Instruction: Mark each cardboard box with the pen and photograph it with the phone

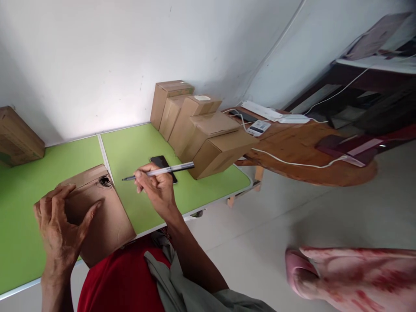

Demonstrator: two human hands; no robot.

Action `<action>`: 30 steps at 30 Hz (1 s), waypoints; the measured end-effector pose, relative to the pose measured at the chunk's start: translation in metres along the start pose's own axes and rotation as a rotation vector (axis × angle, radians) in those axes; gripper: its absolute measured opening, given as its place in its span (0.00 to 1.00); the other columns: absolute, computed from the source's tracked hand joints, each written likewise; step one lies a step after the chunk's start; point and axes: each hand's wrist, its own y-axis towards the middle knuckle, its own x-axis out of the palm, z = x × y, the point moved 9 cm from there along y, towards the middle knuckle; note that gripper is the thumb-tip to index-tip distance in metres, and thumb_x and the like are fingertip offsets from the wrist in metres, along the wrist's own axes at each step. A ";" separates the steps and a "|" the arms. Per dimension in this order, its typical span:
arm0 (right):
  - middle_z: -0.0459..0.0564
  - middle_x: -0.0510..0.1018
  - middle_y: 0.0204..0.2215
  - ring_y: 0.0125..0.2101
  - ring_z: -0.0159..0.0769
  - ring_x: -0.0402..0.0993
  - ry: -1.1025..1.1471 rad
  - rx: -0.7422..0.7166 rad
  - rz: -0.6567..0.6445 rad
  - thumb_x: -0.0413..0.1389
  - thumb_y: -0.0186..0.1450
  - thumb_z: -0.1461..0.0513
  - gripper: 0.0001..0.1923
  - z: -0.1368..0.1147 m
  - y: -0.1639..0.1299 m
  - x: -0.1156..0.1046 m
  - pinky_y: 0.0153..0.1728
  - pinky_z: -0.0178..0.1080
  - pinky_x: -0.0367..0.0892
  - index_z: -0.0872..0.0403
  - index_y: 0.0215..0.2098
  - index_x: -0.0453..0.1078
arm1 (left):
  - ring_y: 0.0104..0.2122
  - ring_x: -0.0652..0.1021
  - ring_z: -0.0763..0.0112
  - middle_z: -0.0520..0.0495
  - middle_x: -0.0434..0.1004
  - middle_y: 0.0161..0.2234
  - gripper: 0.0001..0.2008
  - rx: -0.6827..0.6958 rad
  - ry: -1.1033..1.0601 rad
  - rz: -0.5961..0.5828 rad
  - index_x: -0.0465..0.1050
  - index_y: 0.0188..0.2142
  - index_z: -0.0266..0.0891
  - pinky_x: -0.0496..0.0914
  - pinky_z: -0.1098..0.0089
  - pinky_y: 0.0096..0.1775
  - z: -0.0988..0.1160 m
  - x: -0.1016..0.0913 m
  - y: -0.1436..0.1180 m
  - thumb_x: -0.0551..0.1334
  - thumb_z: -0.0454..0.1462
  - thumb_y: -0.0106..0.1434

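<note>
A brown cardboard box (110, 221) lies at the table's front edge, close against my body. Near its far right corner is a dark black patch (105, 181), like scribbled ink or a hole; I cannot tell which. My left hand (63, 221) rests over the box's left part, fingers and thumb spread apart. In my right hand (156, 186) a clear pen (177, 167) with a dark tip is pinched, its tip pointing left, above the table and apart from the box. Just behind that hand lies a black phone (159, 161), partly hidden.
Several cardboard boxes (208, 130) stand in a row at the green table's (130, 143) right end. Another box (19, 136) sits far left by the wall. A wooden table (292, 147) with cables and a power strip (261, 110) adjoins on the right. Someone's slippered foot (302, 277) shows lower right.
</note>
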 end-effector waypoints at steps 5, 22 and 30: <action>0.56 0.88 0.42 0.42 0.42 0.85 -0.890 0.269 -0.119 0.54 0.84 0.51 0.17 0.053 0.041 -0.011 0.42 0.38 0.72 0.54 0.49 0.78 | 0.49 0.82 0.32 0.18 0.84 0.53 0.37 -0.018 -0.002 0.005 0.80 0.60 0.27 0.74 0.35 0.54 -0.005 0.000 0.000 0.71 0.59 0.70; 0.65 0.82 0.62 0.63 0.51 0.79 -1.230 0.550 -0.085 0.61 0.81 0.51 0.20 0.115 0.023 -0.041 0.58 0.46 0.73 0.55 0.63 0.75 | 0.60 0.80 0.17 0.18 0.82 0.59 0.45 -0.194 -0.047 -0.047 0.80 0.66 0.31 0.67 0.20 0.64 -0.015 0.004 0.003 0.66 0.65 0.67; 0.80 0.72 0.68 0.71 0.69 0.68 -1.171 0.741 0.209 0.77 0.61 0.52 0.45 0.117 0.011 -0.124 0.66 0.61 0.67 0.66 0.67 0.68 | 0.61 0.79 0.22 0.19 0.81 0.61 0.46 -0.257 -0.044 -0.060 0.80 0.66 0.32 0.68 0.25 0.67 -0.025 0.009 -0.003 0.67 0.67 0.66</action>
